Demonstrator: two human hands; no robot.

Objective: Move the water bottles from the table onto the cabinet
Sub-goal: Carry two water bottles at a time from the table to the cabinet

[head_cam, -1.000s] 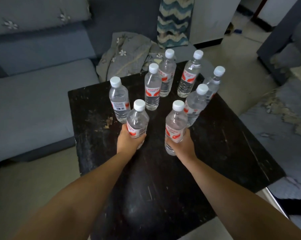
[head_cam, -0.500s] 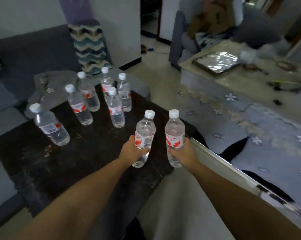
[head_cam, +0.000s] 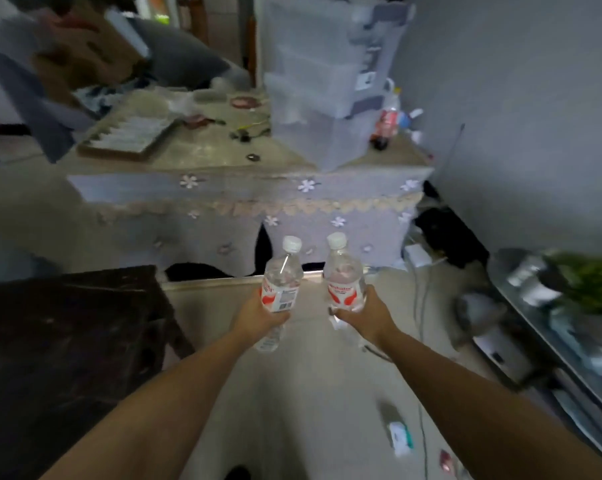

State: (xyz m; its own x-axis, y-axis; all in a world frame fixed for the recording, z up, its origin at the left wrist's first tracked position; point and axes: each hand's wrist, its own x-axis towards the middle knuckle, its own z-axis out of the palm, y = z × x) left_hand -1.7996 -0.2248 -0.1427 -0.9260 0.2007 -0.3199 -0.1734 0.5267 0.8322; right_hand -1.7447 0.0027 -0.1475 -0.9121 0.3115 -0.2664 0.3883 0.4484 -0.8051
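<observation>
My left hand [head_cam: 258,315] grips a clear water bottle [head_cam: 281,276] with a white cap and red label, held upright over the floor. Beside it, my right hand [head_cam: 366,315] grips a second such bottle [head_cam: 343,271]. Both bottles hang in front of a cabinet [head_cam: 244,199] draped in a grey cloth with white flowers. The black table [head_cam: 60,334] lies at the lower left, and the other bottles are out of view.
On the cabinet top sit stacked translucent plastic drawers [head_cam: 327,84], a flat tray [head_cam: 129,136], a cola bottle [head_cam: 384,128] and small clutter. A metal shelf [head_cam: 552,323] with a green item runs along the right. Cables and small litter lie on the floor.
My view has swung right, away from the black table and toward the cloth-draped cabinet. Both hands carried their bottles off the table and out over the floor.
</observation>
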